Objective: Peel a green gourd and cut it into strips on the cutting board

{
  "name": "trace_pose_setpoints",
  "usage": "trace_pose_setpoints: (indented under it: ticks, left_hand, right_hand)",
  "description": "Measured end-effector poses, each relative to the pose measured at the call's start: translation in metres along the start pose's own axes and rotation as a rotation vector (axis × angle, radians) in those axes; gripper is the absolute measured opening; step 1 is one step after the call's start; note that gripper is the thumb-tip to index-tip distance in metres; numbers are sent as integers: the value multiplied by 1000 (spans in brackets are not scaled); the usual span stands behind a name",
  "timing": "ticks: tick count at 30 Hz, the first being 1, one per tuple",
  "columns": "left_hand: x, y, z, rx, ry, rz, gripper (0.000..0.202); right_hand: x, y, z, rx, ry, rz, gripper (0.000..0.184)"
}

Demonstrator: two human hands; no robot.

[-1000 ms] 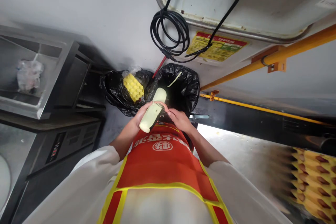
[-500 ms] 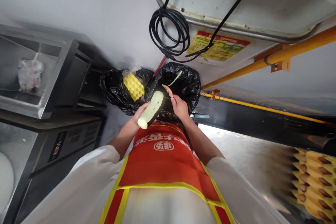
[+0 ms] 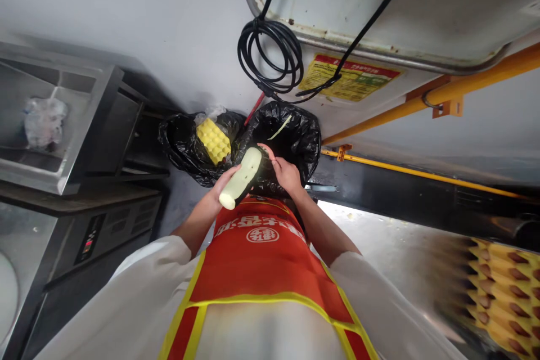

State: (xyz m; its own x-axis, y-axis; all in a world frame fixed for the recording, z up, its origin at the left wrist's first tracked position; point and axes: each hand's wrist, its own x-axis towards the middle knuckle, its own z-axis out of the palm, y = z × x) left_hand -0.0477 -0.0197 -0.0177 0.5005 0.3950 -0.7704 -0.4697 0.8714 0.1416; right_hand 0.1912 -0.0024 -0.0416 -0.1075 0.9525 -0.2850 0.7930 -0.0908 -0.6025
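My left hand is closed round the lower half of a long, pale green peeled vegetable, held slanted over a bin lined with a black bag. My right hand is closed at the vegetable's upper end, fingers pinched round a small dark tool that I cannot make out. A thin pale peel strip lies inside the bag. Both forearms reach out from white sleeves over a red and yellow apron.
A second black bag at the left holds a yellow egg-tray-like piece. A steel counter and cabinet stand left. A coiled black cable hangs on the wall. Orange pipes run right; a yellow tray sits bottom right.
My right hand swept up along the vegetable toward the bag, opened out, then came back to the upper end. The vegetable shifted slightly down and left in my left hand.
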Motion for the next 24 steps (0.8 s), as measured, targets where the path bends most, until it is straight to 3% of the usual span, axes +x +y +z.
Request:
trace_pose_setpoints:
  ticks: [8, 15, 19, 22, 24]
  left_hand:
    - [2, 5, -4, -7, 26, 47, 49]
    - [-2, 2, 6, -116, -83, 187, 49]
    - [0, 3, 15, -113, -87, 238, 49]
    - [6, 9, 20, -99, -16, 282, 51]
    - [9, 14, 23, -93, 28, 289, 54]
  right_hand:
    - [-13, 11, 6, 93, 100, 49, 41]
    - [-10, 21, 5, 246, 74, 110, 44]
    - [-31, -2, -7, 348, -47, 32, 44]
    - [-61, -34, -23, 343, -187, -139, 40]
    - [-79, -52, -32, 262, -213, -229, 39]
